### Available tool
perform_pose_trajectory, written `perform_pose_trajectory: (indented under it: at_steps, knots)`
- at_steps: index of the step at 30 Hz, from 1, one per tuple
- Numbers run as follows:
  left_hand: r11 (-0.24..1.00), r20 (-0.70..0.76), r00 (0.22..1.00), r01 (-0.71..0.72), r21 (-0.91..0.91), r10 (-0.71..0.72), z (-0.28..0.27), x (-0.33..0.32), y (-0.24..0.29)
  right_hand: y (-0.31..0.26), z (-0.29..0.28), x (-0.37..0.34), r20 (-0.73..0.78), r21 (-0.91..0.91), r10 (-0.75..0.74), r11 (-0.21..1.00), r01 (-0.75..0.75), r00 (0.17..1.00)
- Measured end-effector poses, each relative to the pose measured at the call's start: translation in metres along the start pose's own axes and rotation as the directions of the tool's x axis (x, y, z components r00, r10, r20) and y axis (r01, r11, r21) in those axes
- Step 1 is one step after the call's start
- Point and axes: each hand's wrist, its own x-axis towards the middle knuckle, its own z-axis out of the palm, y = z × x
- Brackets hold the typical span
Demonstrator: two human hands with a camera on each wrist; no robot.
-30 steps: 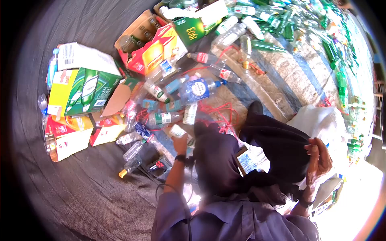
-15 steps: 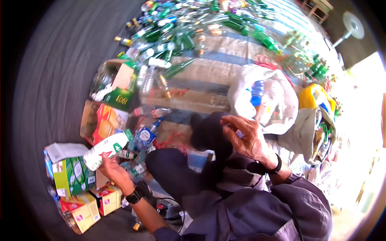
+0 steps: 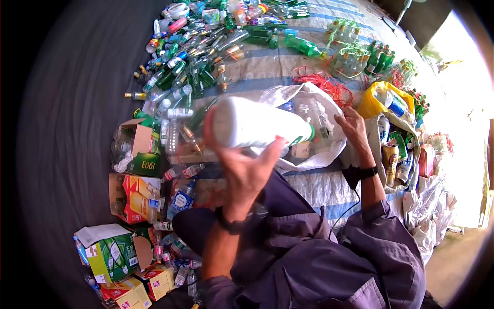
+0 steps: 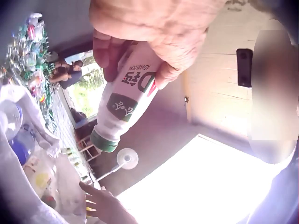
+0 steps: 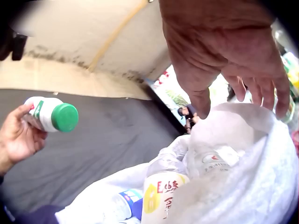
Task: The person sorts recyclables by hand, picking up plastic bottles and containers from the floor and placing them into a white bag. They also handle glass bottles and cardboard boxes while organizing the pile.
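Note:
My left hand (image 3: pixel 237 172) grips a white plastic bottle (image 3: pixel 262 122) with a green cap, held up in front of my body. The bottle lies sideways and overlaps the white sack (image 3: pixel 311 166) in the head view. Its green label patch (image 4: pixel 122 107) shows in the left wrist view, where the cap points downward. My right hand (image 3: pixel 354 129) is at the sack's right rim, with thumb and fingers spread apart over the edge in the right wrist view. Inside the sack are clear plastic bottles, one with a yellow-and-white label (image 5: pixel 163 193).
Right of the sack stand a yellow bag (image 3: pixel 371 100) and a grey bag of cans (image 3: pixel 355 152). Glass bottles (image 3: pixel 206 56) heap at the far left. Cartons (image 3: pixel 116 252) and loose plastic bottles (image 3: pixel 182 200) lie on my left. Red string (image 3: pixel 329 87) lies behind the sack.
My left hand has lifted the white bottle from the pile at left and carried it right, toward the sack. My right hand has moved from my lap to the sack's right rim.

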Motion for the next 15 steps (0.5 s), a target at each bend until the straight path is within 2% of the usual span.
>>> perform_pose_trajectory:
  at_steps: [1,2,3,4,5,7,8,9,13,15]
  knots:
    - [0.999,0.036,0.999,-0.025,0.026,0.024,0.016,0.0,-0.009,0.006,0.003,0.003,0.001,0.05,-0.082,0.995,0.081,0.997]
    - [1.0,0.061,0.998,-0.013,-0.01,0.014,0.032,0.0,-0.018,0.014,0.006,0.0,0.036,0.144,-0.003,0.99,-0.002,0.999]
    - [0.992,0.07,0.994,0.085,-0.093,-0.079,0.048,-0.002,-0.019,0.009,0.009,-0.005,0.078,0.234,0.07,0.968,-0.086,0.995]
    - [0.998,0.096,0.993,0.066,-0.009,-0.065,0.06,-0.003,-0.025,0.018,0.01,-0.003,0.078,0.155,0.106,0.981,-0.117,0.991]
    - [0.996,0.123,0.991,0.044,0.075,-0.053,0.071,-0.006,-0.031,0.027,0.01,-0.002,0.07,0.161,0.111,0.979,-0.121,0.991]
    - [0.983,0.158,0.978,0.114,0.144,-0.136,0.092,-0.013,-0.037,0.036,0.013,-0.002,-0.07,0.04,0.104,0.994,-0.101,0.992]
    - [0.986,0.139,0.984,0.093,0.137,-0.112,0.103,-0.019,-0.049,0.04,0.013,-0.001,-0.112,0.008,0.075,0.997,-0.075,0.991]
    - [0.986,0.129,0.989,0.051,0.16,-0.072,0.112,-0.028,-0.068,0.042,0.011,-0.002,-0.118,0.011,0.082,0.997,-0.082,0.99]
    - [0.96,0.233,0.96,0.092,0.263,-0.156,0.134,-0.053,-0.093,0.034,0.002,-0.004,-0.126,0.07,0.131,0.99,-0.123,0.983]
    - [0.935,0.325,0.944,-0.074,0.348,-0.047,0.132,-0.068,-0.103,0.034,0.001,-0.005,-0.116,0.099,0.159,0.984,-0.148,0.98]
